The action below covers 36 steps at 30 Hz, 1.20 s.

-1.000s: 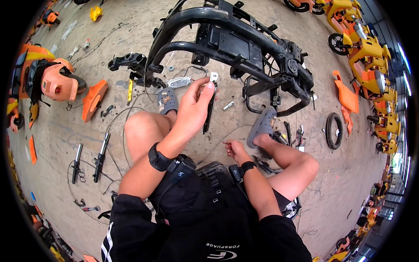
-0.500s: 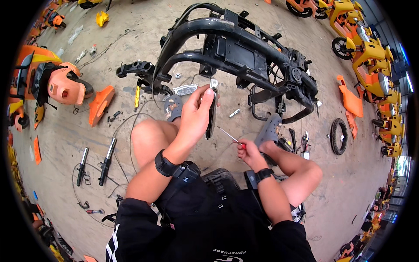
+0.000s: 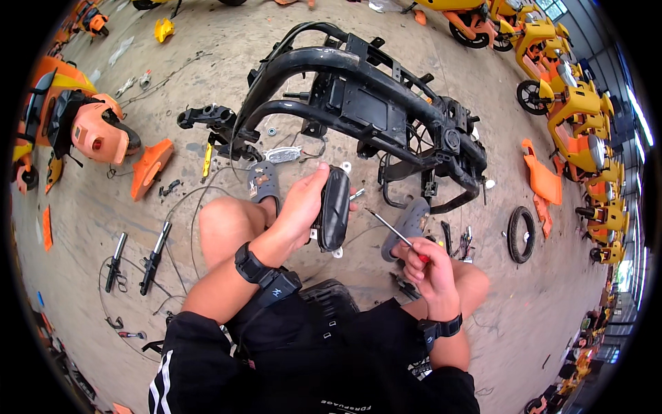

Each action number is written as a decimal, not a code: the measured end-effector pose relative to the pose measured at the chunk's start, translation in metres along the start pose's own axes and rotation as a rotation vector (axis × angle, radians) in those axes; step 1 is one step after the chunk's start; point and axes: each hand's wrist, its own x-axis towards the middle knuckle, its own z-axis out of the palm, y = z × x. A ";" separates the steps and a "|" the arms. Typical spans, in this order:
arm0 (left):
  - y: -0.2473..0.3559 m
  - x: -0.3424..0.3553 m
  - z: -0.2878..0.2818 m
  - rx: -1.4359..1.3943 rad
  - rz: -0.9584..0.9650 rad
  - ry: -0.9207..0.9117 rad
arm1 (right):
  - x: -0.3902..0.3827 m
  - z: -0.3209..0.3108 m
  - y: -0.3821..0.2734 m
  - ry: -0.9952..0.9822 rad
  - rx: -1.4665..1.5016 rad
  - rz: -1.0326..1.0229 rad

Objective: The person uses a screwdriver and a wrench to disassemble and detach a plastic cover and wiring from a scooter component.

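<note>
My left hand [image 3: 301, 203] is closed round a black oblong part [image 3: 335, 210] with pale metal tabs at its two ends, held upright above the floor between my knees. Its broad black face is turned up and to the right. In my right hand [image 3: 433, 272] is a screwdriver [image 3: 392, 228] with a red handle, most of which the fingers hide. The thin shaft slants up to the left. Its tip is apart from the black part, a short way to the right. Beyond both hands lies a black scooter frame [image 3: 372, 110].
A tyre [image 3: 521, 234] and an orange panel [image 3: 545, 181] lie to the right. On the left are two shock absorbers [image 3: 156, 257], cables, and another orange panel [image 3: 151, 168]. Yellow scooters [image 3: 569, 110] line the far right. An orange scooter [image 3: 100, 131] stands at left.
The black part has been turned from edge-on to show its broad face, and has come slightly nearer. My right hand with the screwdriver has moved right and nearer.
</note>
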 end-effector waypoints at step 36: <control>-0.009 0.005 0.016 -0.296 -0.299 -0.191 | -0.001 -0.004 0.014 -0.058 0.097 -0.154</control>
